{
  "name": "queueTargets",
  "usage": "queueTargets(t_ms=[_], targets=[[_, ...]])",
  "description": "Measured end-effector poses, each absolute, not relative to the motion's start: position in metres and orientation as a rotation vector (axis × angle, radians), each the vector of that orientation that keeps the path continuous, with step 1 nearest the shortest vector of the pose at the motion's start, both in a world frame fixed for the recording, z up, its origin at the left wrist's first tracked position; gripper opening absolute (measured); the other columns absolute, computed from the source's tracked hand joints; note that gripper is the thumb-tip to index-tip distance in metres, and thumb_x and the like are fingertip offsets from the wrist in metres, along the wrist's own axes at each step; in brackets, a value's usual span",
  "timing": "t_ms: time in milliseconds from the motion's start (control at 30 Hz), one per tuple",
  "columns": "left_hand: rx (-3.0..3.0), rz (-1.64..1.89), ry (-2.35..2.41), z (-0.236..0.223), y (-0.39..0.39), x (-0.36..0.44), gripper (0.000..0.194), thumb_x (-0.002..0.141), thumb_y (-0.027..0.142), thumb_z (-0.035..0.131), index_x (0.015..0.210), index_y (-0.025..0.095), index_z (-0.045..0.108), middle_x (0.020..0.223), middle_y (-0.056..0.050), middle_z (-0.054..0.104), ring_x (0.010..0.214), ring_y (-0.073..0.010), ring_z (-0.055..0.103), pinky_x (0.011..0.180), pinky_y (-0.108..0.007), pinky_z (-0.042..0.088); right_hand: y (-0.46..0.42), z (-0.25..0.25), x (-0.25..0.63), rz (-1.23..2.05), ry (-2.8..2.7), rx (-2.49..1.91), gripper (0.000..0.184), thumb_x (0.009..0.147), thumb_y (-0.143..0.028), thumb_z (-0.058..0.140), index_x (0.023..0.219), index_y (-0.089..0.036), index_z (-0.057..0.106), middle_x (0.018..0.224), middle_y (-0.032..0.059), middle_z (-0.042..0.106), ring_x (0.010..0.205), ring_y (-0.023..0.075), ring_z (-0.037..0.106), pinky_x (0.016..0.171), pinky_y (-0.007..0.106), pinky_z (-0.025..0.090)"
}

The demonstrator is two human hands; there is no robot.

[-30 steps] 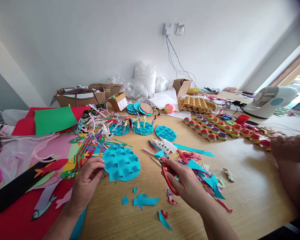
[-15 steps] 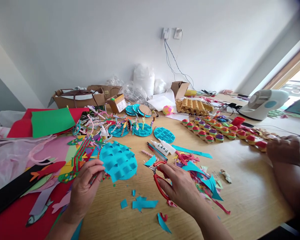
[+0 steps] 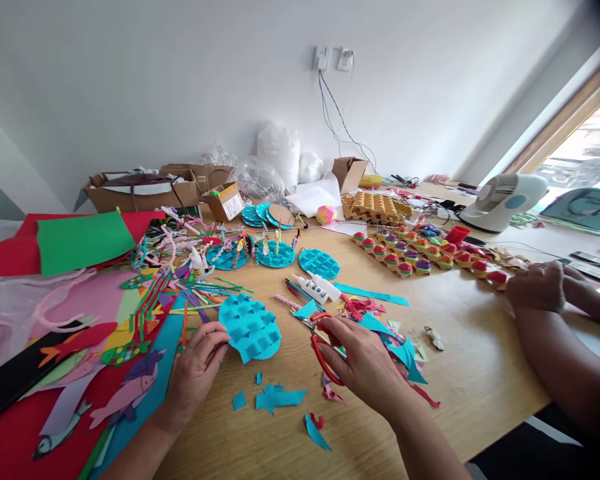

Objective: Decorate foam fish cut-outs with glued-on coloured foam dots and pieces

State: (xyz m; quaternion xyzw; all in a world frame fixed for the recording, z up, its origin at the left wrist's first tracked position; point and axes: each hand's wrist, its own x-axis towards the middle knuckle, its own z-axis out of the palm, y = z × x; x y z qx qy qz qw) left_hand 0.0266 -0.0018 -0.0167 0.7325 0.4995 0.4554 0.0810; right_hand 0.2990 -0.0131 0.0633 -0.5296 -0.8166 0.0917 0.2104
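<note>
Between thumb and fingers, my left hand (image 3: 200, 363) pinches the left edge of a round blue woven-paper disc (image 3: 253, 328), held tilted above the table. My right hand (image 3: 363, 357) grips red-handled scissors (image 3: 325, 353), blades pointing up and left, apart from the disc. By the blade tips is a small blue paper piece (image 3: 306, 310); I cannot tell whether the blades touch it. Blue scraps (image 3: 280, 398) and a curved blue offcut (image 3: 316, 432) lie on the wood below. Beyond the scissors are white glue bottles (image 3: 313, 288) and another blue woven disc (image 3: 319, 264).
Paper fish (image 3: 125, 398), coloured sheets and a black bar (image 3: 25, 373) crowd the left. Painted egg-carton strips (image 3: 405, 252), a fan (image 3: 503, 202) and another person's arms (image 3: 545, 313) are at right. Cardboard boxes (image 3: 140, 193) line the wall. Colourful scraps (image 3: 405, 357) lie beside my right hand.
The view has shifted to the right. My left hand has turned the disc slightly and moved it rightward in view. The scissors stay in my right hand, still clear of the disc.
</note>
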Motion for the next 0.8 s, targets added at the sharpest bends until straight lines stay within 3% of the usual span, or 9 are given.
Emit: queueTargets(t_ms=[233, 533, 800], targets=[[2.165, 1.197, 1.441, -0.023, 0.000, 0.034, 0.011, 0.080, 0.022, 0.048, 0.080, 0.023, 0.059, 0.090, -0.006, 0.060, 0.082, -0.0197, 0.061, 0.070, -0.029, 0.049, -0.011, 0.061, 0.299, 0.272, -2.302, -1.456, 0.020, 0.085, -0.032, 0.044, 0.093, -0.021, 0.058, 0.089, 0.0056, 0.064, 0.076, 0.0171, 0.058, 0.061, 0.026, 0.039], [2.143, 0.936, 1.360, -0.038, -0.003, 0.033, 0.015, 0.080, 0.017, 0.043, 0.076, 0.023, 0.056, 0.091, -0.006, 0.061, 0.089, -0.0215, 0.059, 0.077, -0.033, 0.048, -0.006, 0.063, 0.288, 0.221, -2.378, -1.422, 0.023, 0.086, -0.036, 0.044, 0.096, -0.020, 0.057, 0.088, 0.0057, 0.064, 0.076, 0.0169, 0.058, 0.063, 0.026, 0.040], [2.075, 1.009, 1.423, -0.006, -0.005, 0.037, 0.010, 0.079, 0.025, 0.047, 0.075, 0.022, 0.056, 0.076, -0.004, 0.058, 0.062, -0.0163, 0.055, 0.057, -0.026, 0.046, -0.003, 0.069, 0.277, 0.108, -2.444, -1.364, 0.027, 0.085, -0.039, 0.045, 0.099, -0.021, 0.059, 0.092, 0.0080, 0.065, 0.087, 0.0198, 0.058, 0.068, 0.027, 0.040]])
